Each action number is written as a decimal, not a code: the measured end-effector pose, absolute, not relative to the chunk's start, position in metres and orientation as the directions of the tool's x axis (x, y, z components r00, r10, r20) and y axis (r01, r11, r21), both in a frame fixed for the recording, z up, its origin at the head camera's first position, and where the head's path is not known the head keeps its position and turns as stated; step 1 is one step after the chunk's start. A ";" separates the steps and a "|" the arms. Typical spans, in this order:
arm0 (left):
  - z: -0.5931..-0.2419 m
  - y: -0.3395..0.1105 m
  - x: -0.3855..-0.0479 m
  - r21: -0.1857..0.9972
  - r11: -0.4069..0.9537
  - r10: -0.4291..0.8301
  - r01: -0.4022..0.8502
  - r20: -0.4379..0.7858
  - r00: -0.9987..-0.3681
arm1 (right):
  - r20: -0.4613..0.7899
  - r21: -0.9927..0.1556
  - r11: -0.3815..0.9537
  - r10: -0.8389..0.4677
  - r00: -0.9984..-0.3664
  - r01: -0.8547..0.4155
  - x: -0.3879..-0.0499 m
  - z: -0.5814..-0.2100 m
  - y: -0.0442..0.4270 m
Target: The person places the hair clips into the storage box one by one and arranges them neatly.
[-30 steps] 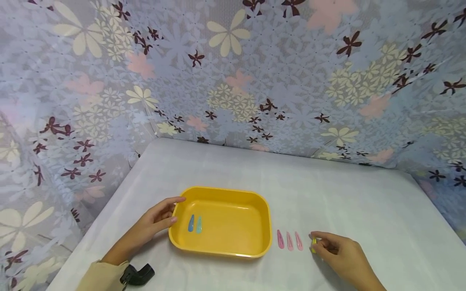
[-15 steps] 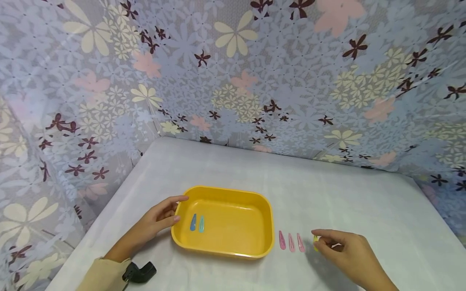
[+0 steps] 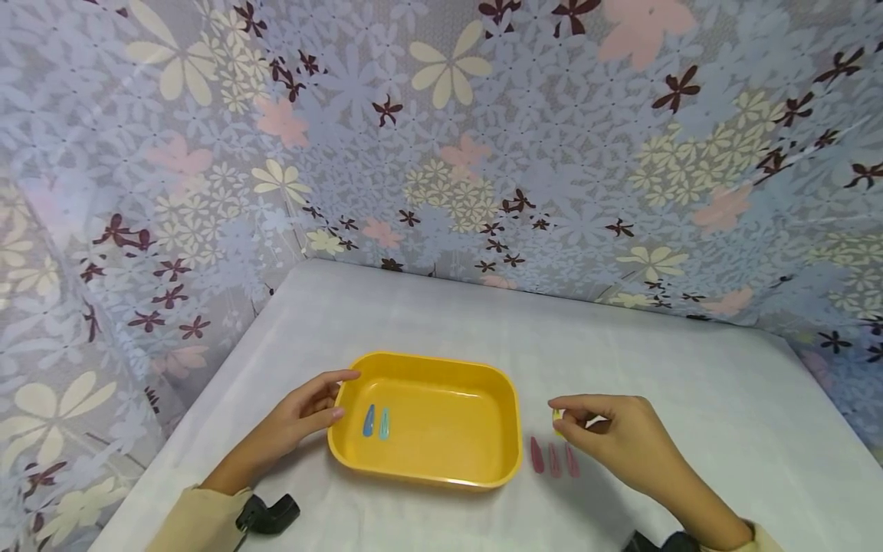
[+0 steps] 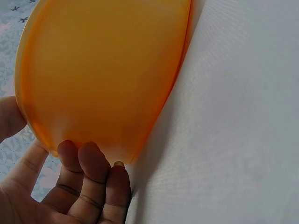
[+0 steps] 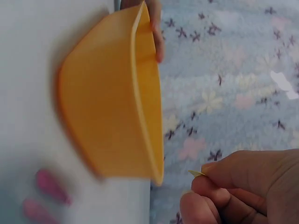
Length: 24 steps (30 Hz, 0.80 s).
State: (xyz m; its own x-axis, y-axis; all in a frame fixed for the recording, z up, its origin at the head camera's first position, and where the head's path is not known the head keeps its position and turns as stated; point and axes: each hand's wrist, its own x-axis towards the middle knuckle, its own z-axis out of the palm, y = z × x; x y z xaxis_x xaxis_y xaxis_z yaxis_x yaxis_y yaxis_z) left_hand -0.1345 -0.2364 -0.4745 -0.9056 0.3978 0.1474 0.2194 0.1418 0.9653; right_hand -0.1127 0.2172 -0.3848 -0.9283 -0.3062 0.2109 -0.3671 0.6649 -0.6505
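Observation:
My left hand [image 3: 301, 409] holds the left end of a yellow tray [image 3: 441, 481]; in the left wrist view its fingers [image 4: 93, 163] press against the outside wall. Inside the tray, toward its left, lie a blue snap hair clip [image 3: 369, 420] and a mint-green hair clip [image 3: 384, 423]. My right hand [image 3: 614, 433] pinches a yellow hair clip [image 3: 557, 422] between thumb and fingertips, raised off the table to the right of the tray. Its tip also shows in the right wrist view. Below that hand, three pink hair clips [image 3: 555, 460] lie in a row on the cloth.
A white cloth [image 3: 662, 360] covers the table. Flowered fabric [image 3: 441, 153] hangs along the back and sides. Black wrist devices sit by the left wrist [image 3: 267, 515] and right wrist [image 3: 662, 541].
My right hand has lifted the yellow hair clip off the table and moved it left and up, closer to the tray. The left hand stays on the tray; the head view has shifted slightly.

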 end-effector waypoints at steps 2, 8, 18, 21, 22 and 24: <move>-0.474 -0.237 -0.134 0.965 0.148 0.395 0.215 0.141 -0.908 | 0.201 -0.670 0.640 -0.329 -0.923 -0.375 -0.117 -0.380 0.207; -0.473 -0.236 -0.134 0.966 0.170 0.374 0.193 0.118 -0.920 | 0.179 -0.695 0.589 -0.414 -0.892 -0.413 -0.128 -0.372 0.174; -0.475 -0.236 -0.132 0.966 0.147 0.400 0.212 0.138 -0.906 | 0.134 -0.728 0.538 -0.497 -0.858 -0.425 -0.141 -0.387 0.125; -0.475 -0.237 -0.132 0.965 0.133 0.413 0.228 0.155 -0.898 | 0.132 -0.719 0.530 -0.532 -0.837 -0.450 -0.144 -0.393 0.110; -0.475 -0.237 -0.133 0.963 0.130 0.418 0.236 0.162 -0.894 | 0.130 -0.714 0.529 -0.542 -0.830 -0.458 -0.145 -0.394 0.105; -0.475 -0.237 -0.135 0.960 0.124 0.426 0.249 0.175 -0.888 | 0.126 -0.705 0.531 -0.558 -0.820 -0.470 -0.146 -0.395 0.096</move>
